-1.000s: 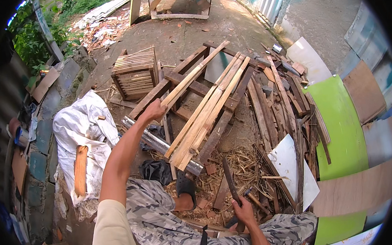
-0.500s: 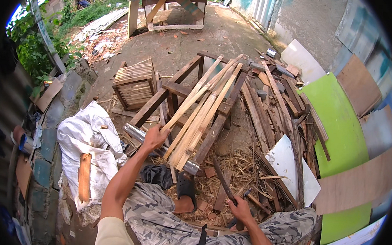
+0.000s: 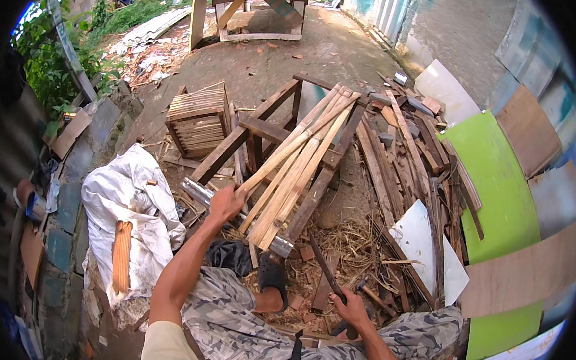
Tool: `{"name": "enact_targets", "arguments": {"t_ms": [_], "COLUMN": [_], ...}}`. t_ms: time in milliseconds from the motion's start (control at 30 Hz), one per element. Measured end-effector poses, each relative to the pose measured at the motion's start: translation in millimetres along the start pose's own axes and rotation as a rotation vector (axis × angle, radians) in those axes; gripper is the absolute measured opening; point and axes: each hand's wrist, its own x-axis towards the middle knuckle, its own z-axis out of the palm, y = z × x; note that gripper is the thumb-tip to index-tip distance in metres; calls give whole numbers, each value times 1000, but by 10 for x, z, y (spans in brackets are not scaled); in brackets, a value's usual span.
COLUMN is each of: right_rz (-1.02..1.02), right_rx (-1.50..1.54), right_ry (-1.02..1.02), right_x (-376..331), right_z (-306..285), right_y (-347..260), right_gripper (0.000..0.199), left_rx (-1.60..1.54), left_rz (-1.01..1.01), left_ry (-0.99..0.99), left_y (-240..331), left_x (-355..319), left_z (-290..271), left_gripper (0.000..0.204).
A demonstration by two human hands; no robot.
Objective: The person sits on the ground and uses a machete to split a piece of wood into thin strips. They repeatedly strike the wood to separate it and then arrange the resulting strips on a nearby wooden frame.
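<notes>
My left hand (image 3: 226, 205) is closed around the near end of a long split bamboo strip (image 3: 275, 163). That strip lies slantwise across a bundle of pale bamboo strips (image 3: 296, 186), which leans on a dark timber frame (image 3: 230, 148). By the bundle's near end, a shiny metal tube (image 3: 281, 246) lies across the frame's front; another stretch of it shows beside my left hand. In my right hand (image 3: 353, 310), low over my lap, is the handle of a long dark blade, seemingly a machete (image 3: 323, 265), pointing up and away. A hammer (image 3: 376, 298) lies just right of this hand.
A slatted wooden crate (image 3: 199, 123) stands behind the frame. On the left, a white sack (image 3: 131, 209) bears an orange-brown ribbed wooden piece (image 3: 122, 256). Scrap timber (image 3: 398, 153) is heaped at right beside green panels (image 3: 496, 180). Shavings (image 3: 344, 242) litter the ground near my feet.
The far end of the held bamboo strip has swung right, across the other strips. My left hand keeps its grip. The right hand and blade have barely moved.
</notes>
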Motion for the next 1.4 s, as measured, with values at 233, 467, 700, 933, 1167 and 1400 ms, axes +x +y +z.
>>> {"name": "enact_targets", "arguments": {"t_ms": [233,467,700,933,1167,1400], "right_rz": [-8,0,6,31,93,99], "right_rx": [-33,-44,-65,-84,-98,-102], "right_ry": [19,-3,-5,-20,-65,-62], "right_x": [6,16,14,-15,-1,-13], "right_z": [47,32,57,2,-32,-25], "right_y": [114,47,200,83,19,60], "right_gripper": [30,30,30,29,31,32], "left_rx": [-47,-18,-14,22,29,87], "left_rz": [-6,-80,-144,-112,-40,-37], "left_ry": [104,135,86,14,-19,-21], "left_y": [-198,-163,-172,-130,-30,-54], "left_x": [91,156,283,289,211,250], "left_z": [107,86,126,169,205,250], "left_gripper": [44,46,47,50,51,55]}}
